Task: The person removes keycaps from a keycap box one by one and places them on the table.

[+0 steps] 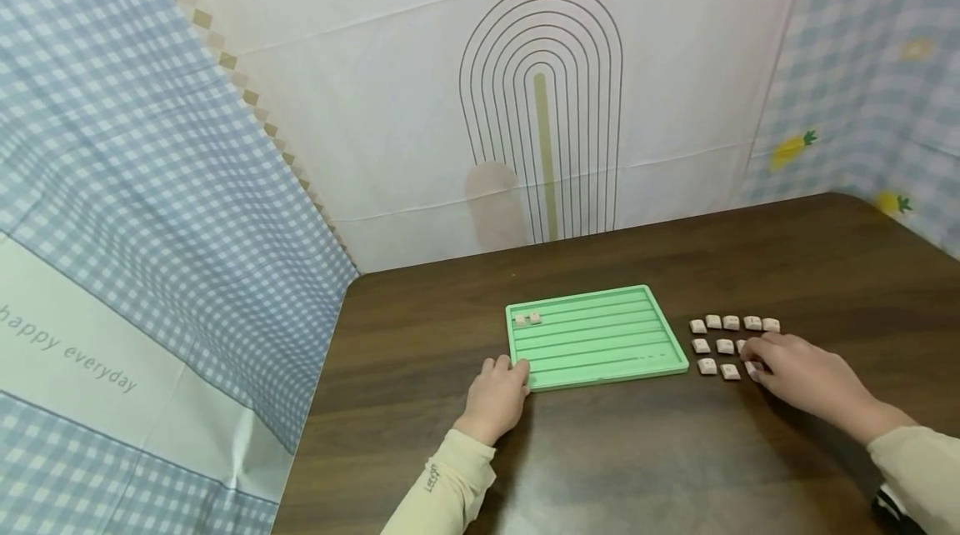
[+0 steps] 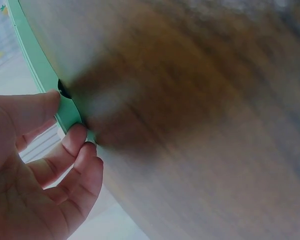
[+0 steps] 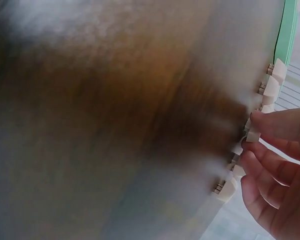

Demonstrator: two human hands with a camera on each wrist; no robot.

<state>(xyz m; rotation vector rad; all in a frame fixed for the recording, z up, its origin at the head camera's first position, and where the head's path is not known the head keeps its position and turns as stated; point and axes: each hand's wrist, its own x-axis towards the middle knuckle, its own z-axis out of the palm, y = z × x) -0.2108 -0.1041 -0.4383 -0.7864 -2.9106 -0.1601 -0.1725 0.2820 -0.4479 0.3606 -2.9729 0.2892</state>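
A shallow green ridged tray [image 1: 592, 343] lies on the table with two small pale keycaps [image 1: 527, 319] at its upper left. My left hand [image 1: 495, 396] holds the tray's near left corner; the left wrist view has thumb and fingertips around the green edge [image 2: 68, 112]. Right of the tray, several loose cream keycaps [image 1: 707, 366] lie in rough rows. Over the right end of these rows is my right hand [image 1: 806, 372], partly covering some. Its thumb and forefinger pinch one keycap [image 3: 253, 136] in the right wrist view, low at the table surface.
The dark wooden table [image 1: 637, 460] has its back edge against a white printed curtain [image 1: 390, 118]. Blue checked cloth [image 1: 225, 185] hangs along the left side. Other keycaps [image 3: 226, 189] stand close on both sides of the right fingertips.
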